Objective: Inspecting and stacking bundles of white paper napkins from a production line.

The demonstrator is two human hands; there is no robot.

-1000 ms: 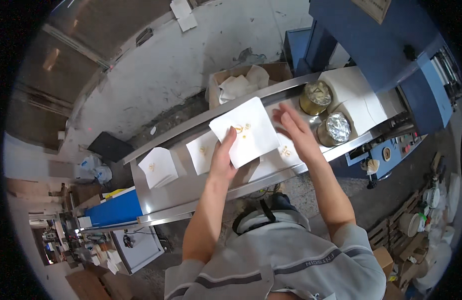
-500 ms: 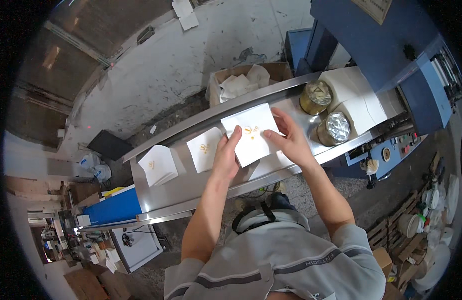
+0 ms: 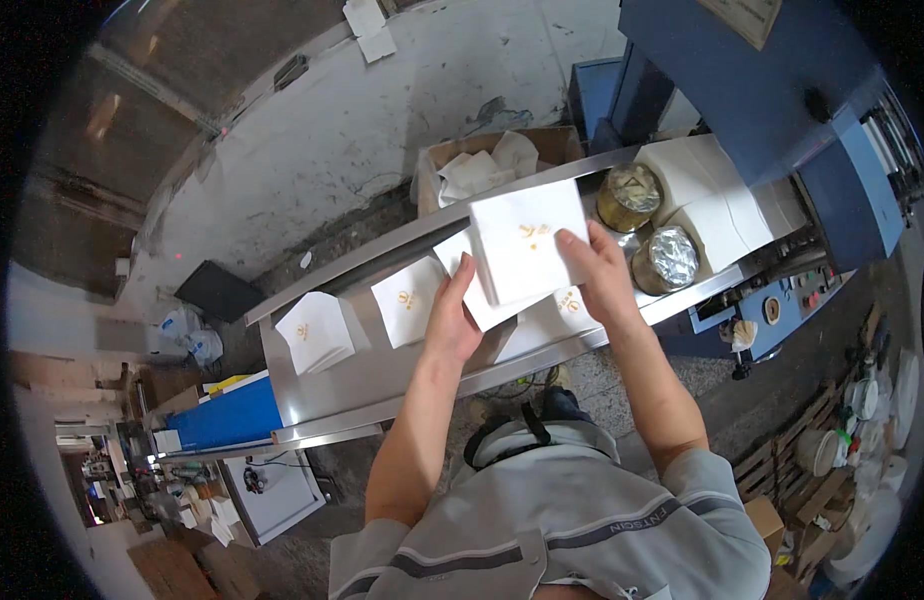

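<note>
Over a long steel bench (image 3: 272, 345), both my hands hold white square paper napkins with small gold prints. My right hand (image 3: 604, 275) is closed on the edge of an upper napkin stack (image 3: 517, 215), thumb on top. Beneath it, tilted, a lower napkin (image 3: 456, 252) sits in my left hand (image 3: 456, 325), pinched at its near-left edge. The upper stack covers much of the lower one. On the bench to the left lie a napkin stack (image 3: 317, 335) and another napkin pile (image 3: 404, 305). A further printed napkin (image 3: 574, 312) shows below my right hand.
Two foil-topped cans, one farther (image 3: 630, 197) and one nearer (image 3: 670, 260), stand at right beside blank white sheets (image 3: 720, 225). A blue machine (image 3: 752, 100) rises at the bench's right end. Behind the bench, a cardboard box (image 3: 564, 145) holds crumpled white paper.
The napkins have come apart into two: my right hand has moved the upper stack up and to the right, uncovering the lower napkin in my left hand. A printed napkin below now shows more.
</note>
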